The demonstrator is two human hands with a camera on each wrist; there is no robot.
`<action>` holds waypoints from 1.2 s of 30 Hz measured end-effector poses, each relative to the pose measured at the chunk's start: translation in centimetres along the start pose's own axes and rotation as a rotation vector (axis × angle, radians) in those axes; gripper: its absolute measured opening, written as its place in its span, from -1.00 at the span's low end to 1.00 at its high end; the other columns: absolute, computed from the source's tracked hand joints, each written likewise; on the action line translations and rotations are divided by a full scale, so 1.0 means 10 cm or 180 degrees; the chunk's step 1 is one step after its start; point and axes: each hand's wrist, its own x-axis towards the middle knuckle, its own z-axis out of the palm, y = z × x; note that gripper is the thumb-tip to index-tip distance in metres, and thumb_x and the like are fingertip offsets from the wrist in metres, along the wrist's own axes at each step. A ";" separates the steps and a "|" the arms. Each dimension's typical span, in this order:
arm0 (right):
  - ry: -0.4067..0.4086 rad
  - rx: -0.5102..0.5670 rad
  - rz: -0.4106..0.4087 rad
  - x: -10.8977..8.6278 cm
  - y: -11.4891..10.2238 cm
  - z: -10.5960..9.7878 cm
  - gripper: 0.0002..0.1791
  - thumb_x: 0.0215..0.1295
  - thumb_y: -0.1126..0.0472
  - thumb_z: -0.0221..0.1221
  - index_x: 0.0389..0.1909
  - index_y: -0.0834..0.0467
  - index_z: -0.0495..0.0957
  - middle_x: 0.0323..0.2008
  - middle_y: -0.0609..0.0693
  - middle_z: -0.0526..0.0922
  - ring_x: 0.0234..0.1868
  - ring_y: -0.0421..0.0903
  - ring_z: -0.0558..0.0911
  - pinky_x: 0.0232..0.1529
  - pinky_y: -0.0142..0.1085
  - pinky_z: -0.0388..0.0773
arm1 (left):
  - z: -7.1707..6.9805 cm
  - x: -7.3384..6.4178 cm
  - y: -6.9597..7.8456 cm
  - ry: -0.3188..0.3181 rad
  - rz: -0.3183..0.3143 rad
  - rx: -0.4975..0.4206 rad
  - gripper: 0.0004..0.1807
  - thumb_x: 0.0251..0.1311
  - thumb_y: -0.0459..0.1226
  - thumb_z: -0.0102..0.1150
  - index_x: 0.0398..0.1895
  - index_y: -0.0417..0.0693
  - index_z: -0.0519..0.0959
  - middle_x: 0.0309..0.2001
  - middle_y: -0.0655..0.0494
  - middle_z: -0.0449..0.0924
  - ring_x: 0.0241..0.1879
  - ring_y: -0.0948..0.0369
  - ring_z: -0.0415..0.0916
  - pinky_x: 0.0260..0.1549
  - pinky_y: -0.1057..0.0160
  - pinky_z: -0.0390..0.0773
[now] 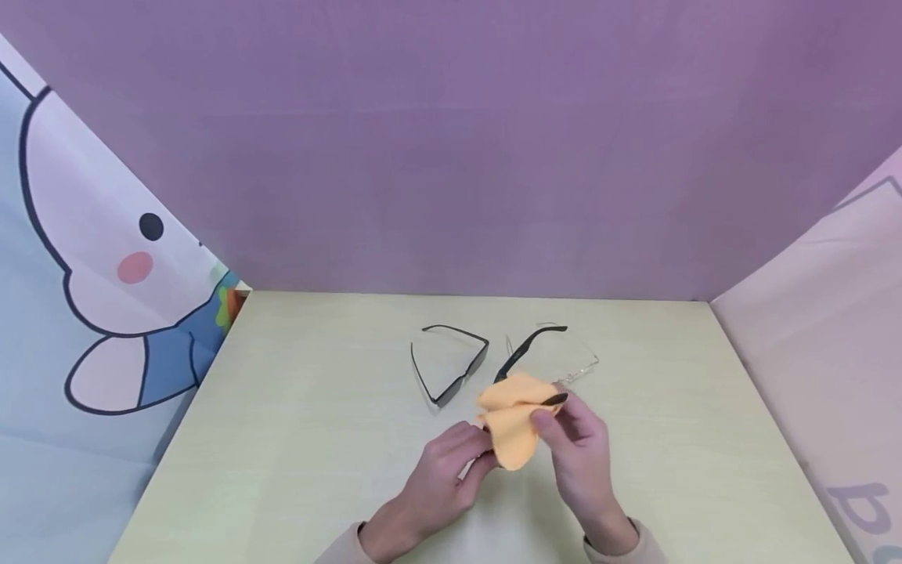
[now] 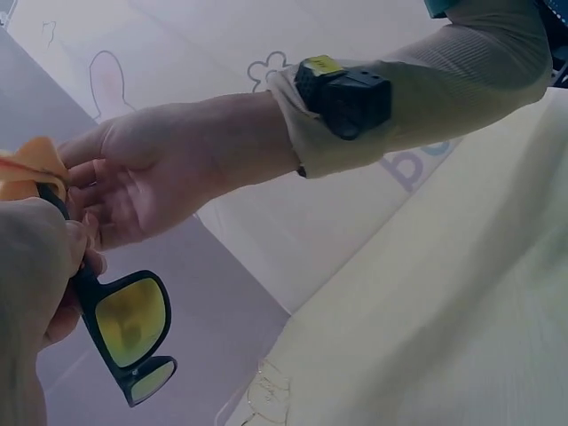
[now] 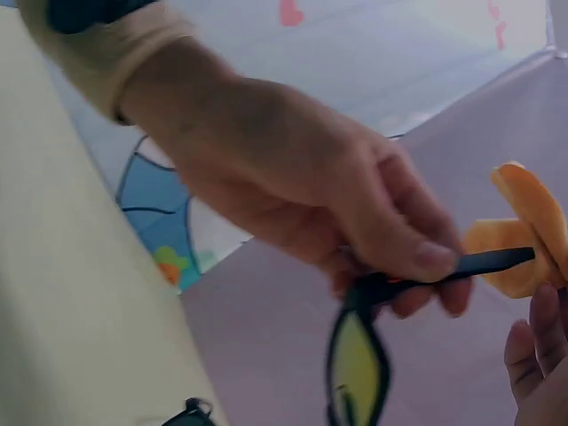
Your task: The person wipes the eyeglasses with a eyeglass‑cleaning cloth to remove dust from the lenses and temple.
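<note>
My left hand [image 1: 451, 470] pinches black-framed sunglasses near the hinge. Their yellowish mirrored lens [image 2: 133, 319] hangs below the fingers in the left wrist view. From that grip an arm of the sunglasses [image 3: 497, 260] reaches toward a folded orange cloth [image 1: 517, 431]. My right hand [image 1: 583, 446] holds the cloth between thumb and fingers, and a dark tip pokes out between its folds in the head view. Behind the cloth a black temple [image 1: 524, 351] sticks out toward the back; its near end is hidden by the cloth.
Other black sunglasses [image 1: 461, 380] lie unfolded on the pale table [image 1: 317, 392], left of the cloth. Thin wire-framed glasses [image 1: 581, 370] lie behind the right hand. A purple wall [image 1: 451, 157] bounds the back, with printed sheets on both sides.
</note>
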 end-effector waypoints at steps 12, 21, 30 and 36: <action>-0.0397 -0.0331 0.0013 -0.18 0.16 0.06 -0.76 0.38 0.53 0.18 -0.05 0.22 0.63 -0.08 -0.14 0.66 -0.09 -0.25 0.61 -0.06 -0.45 0.61 | -0.02 -0.05 0.03 -0.0113 -0.0441 0.0035 -0.58 -0.05 -0.57 0.38 -0.02 -0.32 0.68 -0.08 -0.09 0.74 -0.03 0.09 0.70 0.08 0.31 0.65; 0.0408 -0.0124 -0.0074 -0.02 0.09 -0.13 -0.67 0.48 0.54 0.03 0.03 0.18 0.65 -0.10 -0.10 0.75 -0.16 -0.26 0.69 -0.07 -0.44 0.66 | -0.07 -0.02 0.06 -0.0051 -0.0677 -0.0725 -0.89 0.28 -0.45 0.30 -0.17 -0.14 0.68 -0.31 0.07 0.71 -0.31 0.31 0.60 -0.26 0.44 0.63; 0.0381 -0.1720 -0.1062 0.19 0.47 -0.48 -0.72 0.08 0.71 0.28 -0.18 0.45 0.60 -0.25 0.10 0.57 -0.19 -0.25 0.52 -0.14 -0.57 0.48 | -0.23 -0.02 0.11 -0.0114 -0.1595 -0.1668 -0.90 0.35 -0.49 0.20 -0.18 -0.26 0.68 -0.34 -0.08 0.74 -0.28 0.35 0.58 -0.18 0.32 0.62; -0.0103 -0.2611 -0.1551 0.22 0.75 -0.57 -0.71 0.47 0.11 0.25 -0.22 0.31 0.70 -0.26 0.15 0.61 -0.20 -0.07 0.55 -0.07 -0.54 0.50 | -0.23 -0.02 0.14 -0.0250 -0.1666 -0.1815 -0.89 0.39 -0.45 0.18 -0.15 -0.25 0.69 -0.26 -0.11 0.76 -0.26 0.36 0.61 -0.20 0.32 0.63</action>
